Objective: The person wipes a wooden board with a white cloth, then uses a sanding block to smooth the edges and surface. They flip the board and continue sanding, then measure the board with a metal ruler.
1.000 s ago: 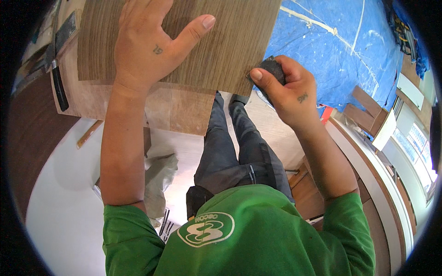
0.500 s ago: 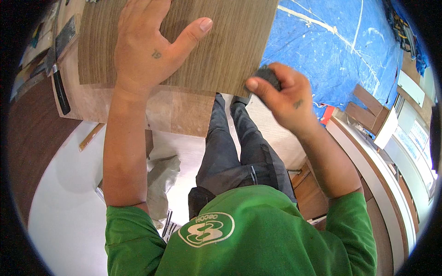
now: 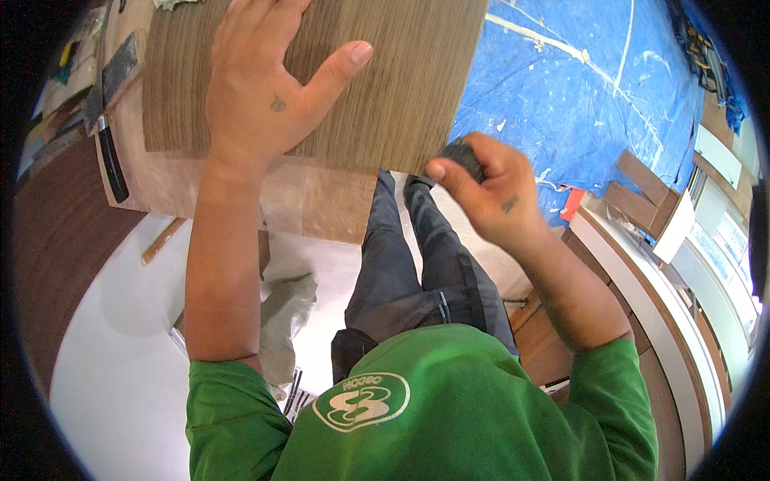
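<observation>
A brown wood-grain panel (image 3: 393, 88) lies on a paler wooden worktop (image 3: 321, 196), its near edge facing me. My left hand (image 3: 257, 96) rests flat on the panel with thumb spread and fingers stretched away from me; the fingertips run up to the picture's top edge. At the panel's near right corner, my right hand (image 3: 497, 188) grips a dark grey pad (image 3: 464, 159), which looks like a sanding pad, between thumb and fingers. The pad is at the panel's edge; whether it touches is hard to tell.
Left of the panel lies a black-handled knife-like tool (image 3: 112, 160) with a wide blade. A crumpled cloth or scrap (image 3: 172, 3) sits at the panel's far left. Blue sheeting (image 3: 585, 80) covers the floor at the right, with brown board pieces (image 3: 638, 192) beyond my right arm.
My right hand with the dark grey pad has shifted slightly toward me, along the panel's right corner. The view has moved a little; my left hand stays flat on the panel.
</observation>
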{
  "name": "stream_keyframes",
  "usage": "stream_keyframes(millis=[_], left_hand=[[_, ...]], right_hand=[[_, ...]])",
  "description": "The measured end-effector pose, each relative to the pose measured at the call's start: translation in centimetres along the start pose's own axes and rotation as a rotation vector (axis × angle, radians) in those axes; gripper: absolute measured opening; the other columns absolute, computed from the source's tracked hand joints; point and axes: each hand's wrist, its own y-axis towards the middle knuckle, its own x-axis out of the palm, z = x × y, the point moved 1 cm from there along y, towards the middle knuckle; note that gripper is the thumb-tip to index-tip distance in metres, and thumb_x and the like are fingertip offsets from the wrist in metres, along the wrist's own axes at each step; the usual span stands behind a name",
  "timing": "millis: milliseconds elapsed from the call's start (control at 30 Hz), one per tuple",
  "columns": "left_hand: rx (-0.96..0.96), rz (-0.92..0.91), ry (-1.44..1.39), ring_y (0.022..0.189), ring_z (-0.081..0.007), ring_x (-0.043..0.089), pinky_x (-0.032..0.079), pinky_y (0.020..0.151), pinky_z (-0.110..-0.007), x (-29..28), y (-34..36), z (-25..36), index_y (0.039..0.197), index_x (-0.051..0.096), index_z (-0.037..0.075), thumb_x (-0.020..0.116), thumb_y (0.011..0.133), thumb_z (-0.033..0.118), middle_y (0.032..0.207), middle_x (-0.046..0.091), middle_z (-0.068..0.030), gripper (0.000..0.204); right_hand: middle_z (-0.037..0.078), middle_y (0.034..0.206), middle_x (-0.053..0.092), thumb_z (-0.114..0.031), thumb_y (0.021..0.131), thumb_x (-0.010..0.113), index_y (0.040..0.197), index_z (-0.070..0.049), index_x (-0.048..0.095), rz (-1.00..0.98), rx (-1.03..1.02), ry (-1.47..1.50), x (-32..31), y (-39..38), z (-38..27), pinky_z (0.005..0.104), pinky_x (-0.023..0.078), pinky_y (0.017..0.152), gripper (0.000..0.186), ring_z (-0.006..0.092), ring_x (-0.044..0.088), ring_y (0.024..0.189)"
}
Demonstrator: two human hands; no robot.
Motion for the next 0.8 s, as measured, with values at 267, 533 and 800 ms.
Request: stream_keyframes(millis=[267,533,800], left_hand=[[0.043,-0.009,0.091,0.146,-0.0441,0.041,0.026,0.123,-0.055,0.1,0.0,0.0,0.140,0.057,-0.002,0.074,0.091,0.043,0.157,0.044,-0.0268,0.069],[0.173,-0.226,0.168,0.158,-0.0292,0.025,0.014,0.128,-0.054,2.1,-1.8,3.0,0.162,0.035,0.015,0.068,0.090,0.054,0.170,0.031,-0.0090,0.088],[0.409,-0.632,0.006,0.160,-0.0267,0.022,0.010,0.129,-0.053,2.2,-9.7,11.2,0.160,0.038,0.008,0.064,0.094,0.049,0.170,0.031,-0.0093,0.082]], right_hand=[[0.011,0.067,0.058,-0.031,0.091,0.081,0.082,-0.001,0.063,0.025,-0.018,0.020,-0.1,0.8,-0.1,0.0342,0.044,0.058,0.036,0.0137,0.050,0.062],[0.000,0.075,0.059,-0.031,0.092,0.081,0.095,-0.006,0.069,-0.095,0.334,0.236,-1.1,-3.4,3.4,0.0330,0.046,0.065,0.027,0.0122,0.054,0.072],[-0.001,0.095,0.056,-0.031,0.091,0.080,0.138,-0.011,0.061,0.010,0.622,0.322,-4.0,-3.9,7.3,0.0239,0.043,0.066,0.054,0.0059,0.048,0.074]])
